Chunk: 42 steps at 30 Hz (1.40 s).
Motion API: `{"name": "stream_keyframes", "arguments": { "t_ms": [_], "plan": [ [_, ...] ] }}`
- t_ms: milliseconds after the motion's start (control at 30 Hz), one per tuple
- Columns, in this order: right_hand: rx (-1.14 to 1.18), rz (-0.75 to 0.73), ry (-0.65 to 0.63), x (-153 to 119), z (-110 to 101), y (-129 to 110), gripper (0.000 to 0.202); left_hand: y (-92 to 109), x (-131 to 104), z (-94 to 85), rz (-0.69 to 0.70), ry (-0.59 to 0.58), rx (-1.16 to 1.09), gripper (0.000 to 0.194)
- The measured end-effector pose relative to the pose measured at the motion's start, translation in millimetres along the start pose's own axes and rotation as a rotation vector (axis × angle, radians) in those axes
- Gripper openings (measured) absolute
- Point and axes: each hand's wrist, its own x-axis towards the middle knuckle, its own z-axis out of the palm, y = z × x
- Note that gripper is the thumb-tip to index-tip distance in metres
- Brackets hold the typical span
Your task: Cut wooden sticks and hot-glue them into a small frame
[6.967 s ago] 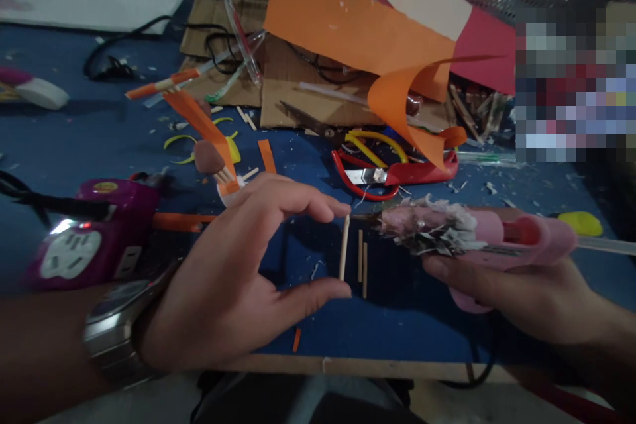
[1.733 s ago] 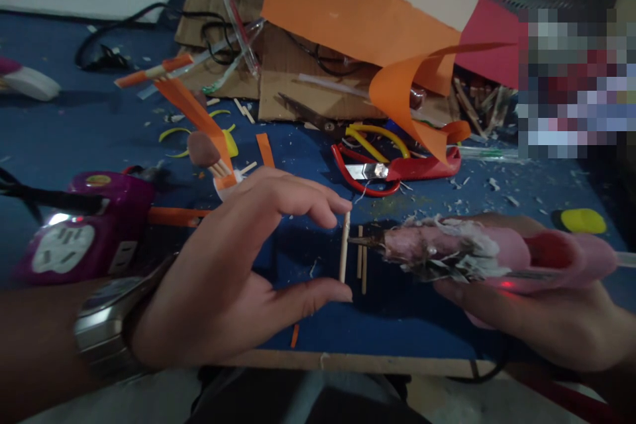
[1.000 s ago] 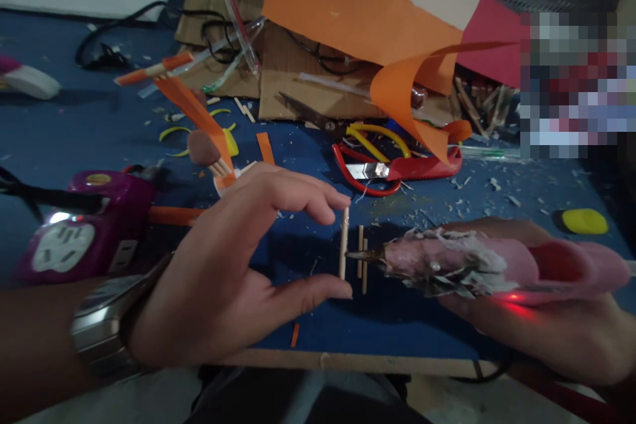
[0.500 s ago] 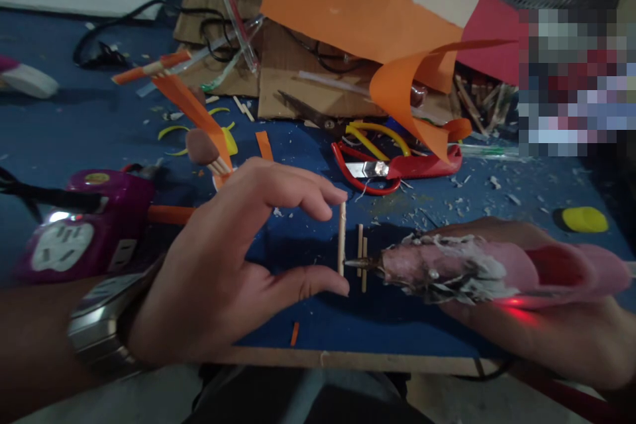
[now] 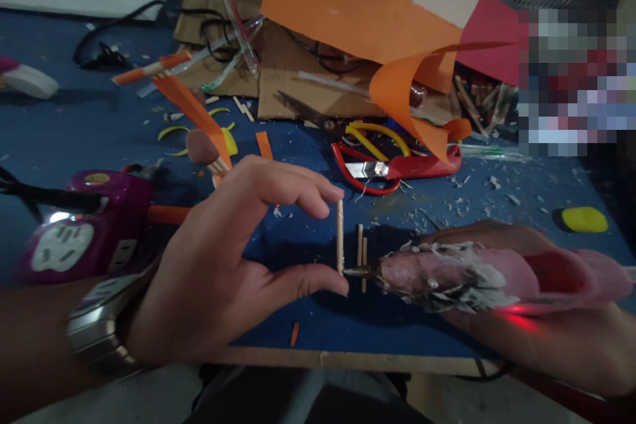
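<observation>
Between the thumb and a fingertip of my left hand point(image 5: 233, 245), a short thin wooden stick point(image 5: 340, 235) is pinched by its two ends, upright in the view. My right hand point(image 5: 536, 331) is wrapped round a pink hot glue gun point(image 5: 457, 275), its fingers partly hidden beneath the body. Dried glue strands cling to the gun, and a red light glows at its side. The nozzle tip meets the stick near its lower end, close to my left thumb. Two more thin sticks point(image 5: 360, 242) lie on the blue table under the nozzle.
Red-handled scissors point(image 5: 422, 165) and yellow-handled scissors point(image 5: 368, 136) lie beyond my hands. Behind them are cardboard point(image 5: 283, 73) and orange paper point(image 5: 342, 13). A purple power socket box point(image 5: 114, 212) stands at left, near an orange paper-and-stick piece point(image 5: 189, 106). A yellow cap point(image 5: 586, 218) lies at right.
The glue gun's nozzle has moved down along the stick to near its lower end. My left hand has shifted very slightly left with the stick.
</observation>
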Motion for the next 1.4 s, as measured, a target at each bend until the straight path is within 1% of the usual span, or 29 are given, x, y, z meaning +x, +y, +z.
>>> {"name": "stream_keyframes", "arguments": {
  "t_ms": [233, 300, 433, 533, 600, 700, 800, 933, 1067, 1233, 1400],
  "plan": [
    [-0.068, -0.004, -0.03, -8, -4, 6, 0.058, 1, 0, 0.7, -0.003, -0.024, -0.018, 0.052],
    [-0.089, -0.004, -0.031, -11, -5, 8, 0.056, 1, 1, 0.2, 0.016, -0.03, -0.023, 0.054],
    [-0.081, -0.028, -0.038, -13, -6, 9, 0.059, -1, 3, -0.7, 0.065, -0.049, -0.026, 0.054],
    [-0.035, -0.007, -0.024, -12, -4, 8, 0.062, -1, 4, -0.7, 0.057, -0.058, -0.022, 0.053],
    [-0.013, -0.021, -0.024, -11, -4, 8, 0.063, -1, 4, -0.6, 0.041, -0.056, -0.029, 0.053],
    [-0.02, -0.043, -0.019, -10, -3, 9, 0.065, -1, 3, -0.4, 0.049, -0.053, -0.045, 0.053],
    [-0.049, -0.027, -0.013, -12, -3, 11, 0.067, -1, 4, -0.4, 0.056, -0.063, -0.044, 0.054],
    [-0.07, -0.023, -0.013, -17, -4, 14, 0.064, 0, 4, -0.4, 0.05, -0.054, -0.042, 0.053],
    [-0.085, -0.013, 0.012, -18, -5, 14, 0.062, 0, 4, -0.4, 0.042, -0.043, -0.046, 0.053],
    [-0.055, -0.042, 0.036, -13, -3, 9, 0.064, -1, 3, -0.6, 0.069, -0.057, -0.066, 0.057],
    [-0.017, -0.028, 0.061, -10, -1, 9, 0.065, 0, 2, 0.2, 0.036, -0.053, -0.085, 0.054]
  ]
}}
